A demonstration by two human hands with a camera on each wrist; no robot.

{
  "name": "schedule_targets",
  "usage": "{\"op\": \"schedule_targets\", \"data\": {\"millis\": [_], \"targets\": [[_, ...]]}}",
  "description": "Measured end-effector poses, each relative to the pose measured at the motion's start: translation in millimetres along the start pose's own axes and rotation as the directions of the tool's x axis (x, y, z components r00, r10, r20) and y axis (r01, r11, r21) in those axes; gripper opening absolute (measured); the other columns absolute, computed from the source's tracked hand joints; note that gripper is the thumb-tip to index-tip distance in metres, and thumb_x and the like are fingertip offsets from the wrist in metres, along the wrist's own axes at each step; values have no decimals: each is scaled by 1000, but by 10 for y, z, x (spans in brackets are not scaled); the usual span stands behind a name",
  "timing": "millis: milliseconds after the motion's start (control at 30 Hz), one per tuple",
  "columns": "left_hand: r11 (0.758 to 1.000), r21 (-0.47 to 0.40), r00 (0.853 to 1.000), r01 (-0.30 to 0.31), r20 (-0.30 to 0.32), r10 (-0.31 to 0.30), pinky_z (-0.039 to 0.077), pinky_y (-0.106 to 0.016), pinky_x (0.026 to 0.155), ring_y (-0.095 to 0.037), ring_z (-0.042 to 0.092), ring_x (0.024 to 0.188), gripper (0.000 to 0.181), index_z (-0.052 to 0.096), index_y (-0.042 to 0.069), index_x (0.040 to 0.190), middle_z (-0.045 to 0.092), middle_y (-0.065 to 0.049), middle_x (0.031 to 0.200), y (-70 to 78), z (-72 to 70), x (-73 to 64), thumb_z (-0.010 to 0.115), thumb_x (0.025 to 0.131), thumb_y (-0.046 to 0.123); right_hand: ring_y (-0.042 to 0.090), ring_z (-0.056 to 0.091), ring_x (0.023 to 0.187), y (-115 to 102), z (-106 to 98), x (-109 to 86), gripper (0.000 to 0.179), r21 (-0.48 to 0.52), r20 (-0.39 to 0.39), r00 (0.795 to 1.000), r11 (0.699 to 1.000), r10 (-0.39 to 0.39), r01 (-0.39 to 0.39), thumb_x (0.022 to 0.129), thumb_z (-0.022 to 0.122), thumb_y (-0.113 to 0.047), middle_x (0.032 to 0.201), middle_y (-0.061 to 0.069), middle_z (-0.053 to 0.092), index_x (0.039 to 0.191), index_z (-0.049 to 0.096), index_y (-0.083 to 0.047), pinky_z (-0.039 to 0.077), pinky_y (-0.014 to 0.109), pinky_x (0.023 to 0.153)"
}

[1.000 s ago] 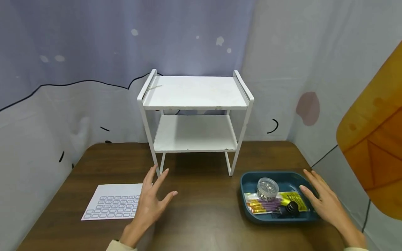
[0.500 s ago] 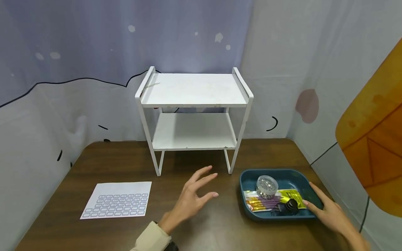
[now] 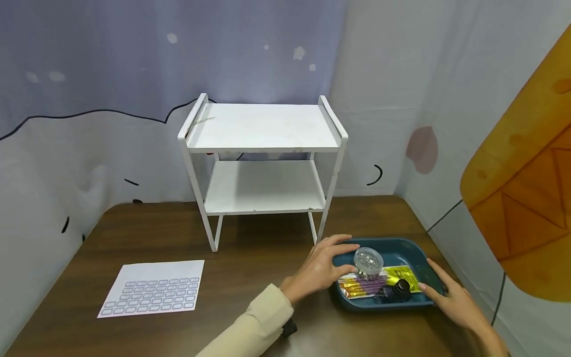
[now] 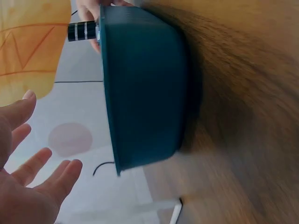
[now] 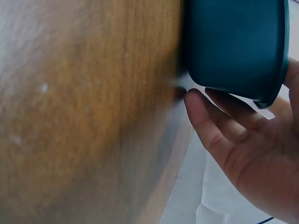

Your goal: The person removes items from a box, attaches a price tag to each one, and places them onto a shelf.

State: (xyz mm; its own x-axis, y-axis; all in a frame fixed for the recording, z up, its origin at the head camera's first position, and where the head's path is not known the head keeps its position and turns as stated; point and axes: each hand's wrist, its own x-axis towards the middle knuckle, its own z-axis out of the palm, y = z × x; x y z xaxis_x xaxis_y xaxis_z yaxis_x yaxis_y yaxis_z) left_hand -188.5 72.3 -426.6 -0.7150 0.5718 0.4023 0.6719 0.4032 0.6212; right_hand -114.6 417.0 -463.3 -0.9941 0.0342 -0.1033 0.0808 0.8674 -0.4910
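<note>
A dark teal tray [image 3: 392,244] stands on the table's right side. It holds a round clear container [image 3: 368,262] with small contents, a packet with purple and yellow sticks [image 3: 363,287], a yellow packet [image 3: 403,275] and a small bottle with a black cap [image 3: 400,288]. My left hand [image 3: 318,267] hovers over the tray's left side, fingers spread near the clear container; the left wrist view shows the hand [image 4: 35,182] apart from the tray wall. My right hand [image 3: 455,300] grips the tray's right wall, thumb over the rim, fingers [image 5: 229,126] along the outside.
A white two-tier shelf [image 3: 263,186] stands at the back middle of the brown table [image 3: 250,277]. A white sheet with rows of printed boxes [image 3: 151,287] lies at the left. Patterned curtains [image 3: 134,59] hang behind and beside the table.
My left hand has moved right, from beside the printed sheet to over the tray's left side. My right hand has come down onto the tray's right wall. The head view has shifted slightly.
</note>
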Motion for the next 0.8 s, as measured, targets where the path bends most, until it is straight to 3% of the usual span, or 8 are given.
{"op": "schedule_targets", "data": {"millis": [200, 400, 567, 800], "targets": [[997, 71, 997, 3, 79, -9, 42, -47, 111, -24, 51, 134, 48, 64, 21, 136, 53, -2, 148, 14, 152, 230, 74, 90, 30, 70, 38, 123, 0, 7, -2, 83, 19, -23, 1000, 1000, -13, 13, 100, 56, -44, 154, 40, 25, 161, 10, -11, 44, 74, 83], [994, 113, 988, 7, 150, -24, 43, -45, 109, -24, 54, 131, 46, 66, 19, 133, 57, -5, 144, -5, 301, 364, 75, 90, 30, 71, 38, 123, 3, -14, -23, 83, 12, -28, 999, 1000, -19, 20, 100, 56, -44, 155, 38, 24, 161, 10, -12, 44, 75, 83], [990, 139, 984, -9, 179, -16, 47, -41, 106, -23, 58, 128, 45, 69, 17, 129, 60, -8, 141, -40, 423, 446, 77, 87, 32, 71, 37, 123, 8, -12, -36, 85, 10, -24, 1000, 1000, -16, 16, 100, 56, -45, 156, 38, 23, 162, 8, -13, 43, 76, 83], [978, 206, 982, 24, 181, -62, 51, -35, 102, -20, 61, 126, 49, 69, 19, 129, 62, -6, 139, -83, 550, 523, 80, 84, 34, 70, 40, 123, 13, 19, -36, 84, 14, -31, 999, 1000, -27, 28, 100, 58, -43, 156, 38, 25, 161, 10, -13, 43, 76, 84]]}}
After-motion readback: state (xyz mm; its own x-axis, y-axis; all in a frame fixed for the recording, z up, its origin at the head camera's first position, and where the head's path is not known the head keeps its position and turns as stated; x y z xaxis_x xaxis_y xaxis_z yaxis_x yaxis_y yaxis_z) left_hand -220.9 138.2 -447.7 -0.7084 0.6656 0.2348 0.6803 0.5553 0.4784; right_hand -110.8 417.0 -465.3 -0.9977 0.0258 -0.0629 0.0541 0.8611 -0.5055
